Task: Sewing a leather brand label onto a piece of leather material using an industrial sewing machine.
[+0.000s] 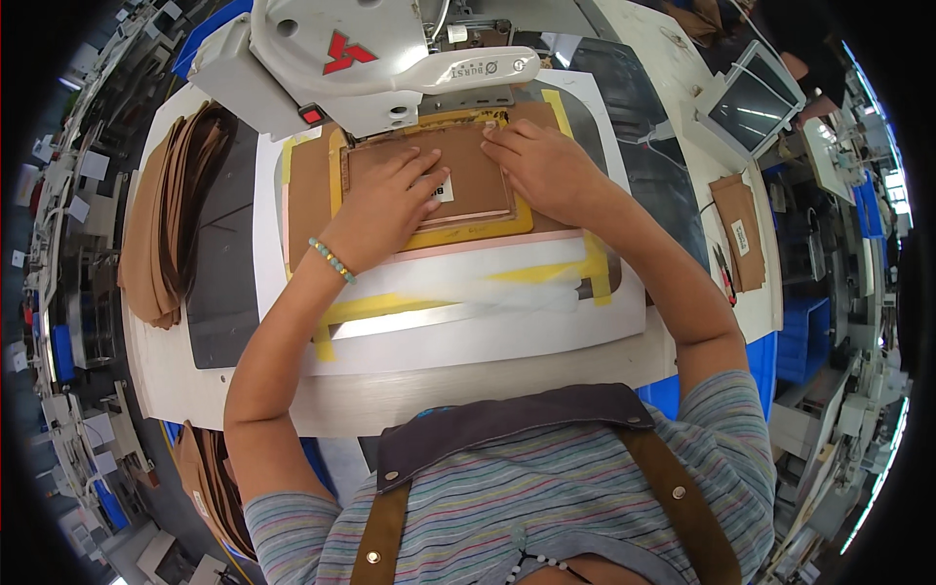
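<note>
A brown fabric panel (466,168) lies inside a yellow rectangular frame (478,232) under the white head of a sewing machine (283,49). My left hand (385,203) rests on the panel's left part, palm down with its fingers stretched out. Under its fingertips, a small white label (444,190) is partly hidden. At the frame's upper right corner, my right hand (548,174) touches the panel's edge with extended fingers. Around the frame, a larger brown sheet (310,195) shows, with yellow tape (390,304) stuck on the white sheet below.
A stack of folded brown fabric pieces (175,214) lies at the left of the table. On the right are a small screen (751,97), a folded brown piece with a label (738,234) and red-handled snips (726,278). The machine's white arm (468,70) overhangs the frame's far edge.
</note>
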Tool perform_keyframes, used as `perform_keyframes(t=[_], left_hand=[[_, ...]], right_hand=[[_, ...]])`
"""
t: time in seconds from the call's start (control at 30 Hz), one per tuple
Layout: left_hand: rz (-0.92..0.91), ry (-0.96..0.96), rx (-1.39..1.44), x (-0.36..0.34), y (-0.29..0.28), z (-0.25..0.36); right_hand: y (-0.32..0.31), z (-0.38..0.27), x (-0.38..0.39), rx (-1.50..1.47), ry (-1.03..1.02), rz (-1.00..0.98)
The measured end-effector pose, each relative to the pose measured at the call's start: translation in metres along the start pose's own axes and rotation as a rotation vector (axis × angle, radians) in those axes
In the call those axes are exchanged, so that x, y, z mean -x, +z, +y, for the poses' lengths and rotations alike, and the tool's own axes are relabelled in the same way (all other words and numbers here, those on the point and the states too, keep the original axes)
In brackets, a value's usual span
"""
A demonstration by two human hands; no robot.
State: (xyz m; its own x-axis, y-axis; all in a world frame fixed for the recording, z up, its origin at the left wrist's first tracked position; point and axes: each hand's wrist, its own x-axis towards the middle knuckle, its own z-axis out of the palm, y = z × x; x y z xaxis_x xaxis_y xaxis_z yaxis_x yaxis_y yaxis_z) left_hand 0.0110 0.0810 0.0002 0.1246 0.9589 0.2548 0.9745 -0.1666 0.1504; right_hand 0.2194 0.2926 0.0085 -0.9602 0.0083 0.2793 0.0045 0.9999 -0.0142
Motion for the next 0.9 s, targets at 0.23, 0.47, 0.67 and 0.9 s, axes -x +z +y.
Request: perform_keyframes(t=[0.23, 0.47, 0.67, 0.9], left_hand=[[0.004, 0.009, -0.001, 0.0, 0.0, 0.002], [-0.013, -0.016, -0.012, 0.003, -0.001, 0.001], [0.006, -0.082, 0.073, 0.007, -0.002, -0.005], [0.062, -0.075, 0.008, 0.009, -0.007, -0.009]], right_hand=[[0.011, -0.008, -0.016, -0.015, -0.063, 0.046], [0.023, -0.017, -0.031, 0.0, -0.09, 0.052], [0.029, -0.027, -0.045, -0.03, -0.079, 0.025], [0.009, -0.035, -0.044, -0.117, -0.086, -0.069]])
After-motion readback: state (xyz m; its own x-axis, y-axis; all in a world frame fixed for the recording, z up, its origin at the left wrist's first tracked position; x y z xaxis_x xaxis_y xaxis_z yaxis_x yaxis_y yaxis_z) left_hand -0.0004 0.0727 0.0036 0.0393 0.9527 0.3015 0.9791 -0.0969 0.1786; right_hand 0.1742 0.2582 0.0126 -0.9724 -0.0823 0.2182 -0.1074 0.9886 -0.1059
